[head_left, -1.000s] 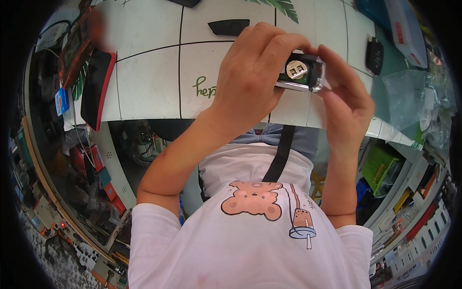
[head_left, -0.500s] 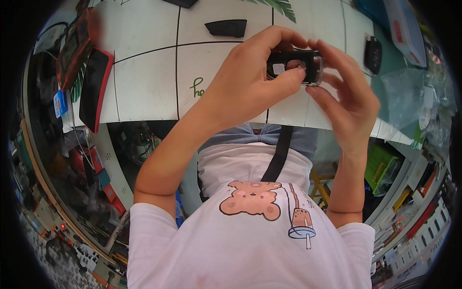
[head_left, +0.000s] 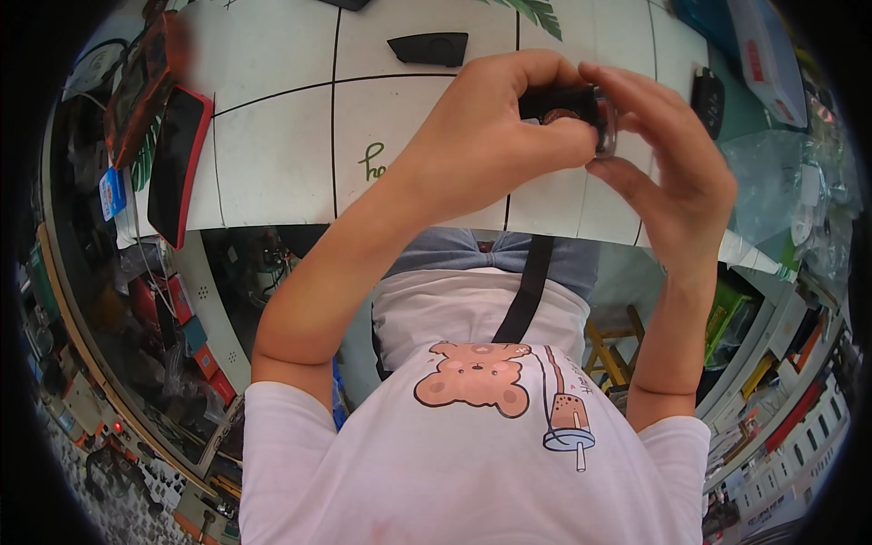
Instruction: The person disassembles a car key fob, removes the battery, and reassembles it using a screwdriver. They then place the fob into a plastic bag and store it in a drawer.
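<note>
Head view: You hold a small black fob (head_left: 554,98) over the bench (head_left: 272,168), both hands drawn close around it.
Left hand (head_left: 490,123): Your fingers are clamped on the fob, the thumb lying across its near side, the others bent over its far side.
Right hand (head_left: 681,168): Your fingers and thumb curve around the fob's clear end (head_left: 608,141), thumb toward you; whether they grip it or only surround it, you cannot tell from here.
Fob: Between your hands, lying roughly left to right, with a round, coppery part (head_left: 559,115) showing beside your left thumb and much else hidden.
Bench: White with dark lines and a green leaf print (head_left: 534,16); a black shell (head_left: 430,49) lies beyond your left hand.
Right side: A black key (head_left: 707,102) lies past your right hand, near a clear bag (head_left: 767,186).
Left side: A dark phone (head_left: 178,168) with a red edge, well apart from your hands.
</note>
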The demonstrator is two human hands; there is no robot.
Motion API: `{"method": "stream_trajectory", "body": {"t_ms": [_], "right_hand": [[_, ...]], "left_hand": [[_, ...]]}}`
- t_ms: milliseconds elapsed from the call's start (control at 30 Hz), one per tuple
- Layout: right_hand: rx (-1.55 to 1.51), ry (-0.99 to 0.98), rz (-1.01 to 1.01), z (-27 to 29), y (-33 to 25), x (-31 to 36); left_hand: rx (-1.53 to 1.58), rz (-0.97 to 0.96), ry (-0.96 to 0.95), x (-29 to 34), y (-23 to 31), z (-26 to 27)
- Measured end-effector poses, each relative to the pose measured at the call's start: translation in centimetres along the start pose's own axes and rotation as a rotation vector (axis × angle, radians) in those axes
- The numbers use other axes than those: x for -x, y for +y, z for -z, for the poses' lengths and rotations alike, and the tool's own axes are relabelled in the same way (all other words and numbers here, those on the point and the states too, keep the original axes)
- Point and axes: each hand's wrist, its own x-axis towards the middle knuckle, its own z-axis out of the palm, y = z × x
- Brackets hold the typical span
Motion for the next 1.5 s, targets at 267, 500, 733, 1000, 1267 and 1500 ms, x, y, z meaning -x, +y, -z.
{"method": "stream_trajectory", "body": {"t_ms": [267, 500, 733, 1000, 1267, 1500], "right_hand": [[-0.121, -0.013, -0.005, 0.2, 0.4, -0.4], [-0.139, -0.041, -0.011, 0.2, 0.4, -0.5], [-0.188, -0.033, -0.037, 0.2, 0.2, -0.6], [-0.005, -0.069, -0.014, 0.5, 0.0, -1.3], [-0.016, -0.054, 0.003, 0.0, 0.6, -1.6], [-0.28, 0.088, -0.185, -1.5, 1.2, -1.4]], "left_hand": [[0.027, -0.025, 0.039, -0.1, -0.3, -0.2], [0.058, -0.03, 0.043, -0.1, -0.3, -0.3], [0.072, -0.015, 0.035, -0.1, -0.2, -0.1], [0.063, -0.008, 0.013, -0.1, -0.3, 0.2], [0.115, 0.014, 0.001, 0.0, -0.4, 0.5], [0.014, -0.136, 0.0, 0.2, -1.1, 0.6]]}}
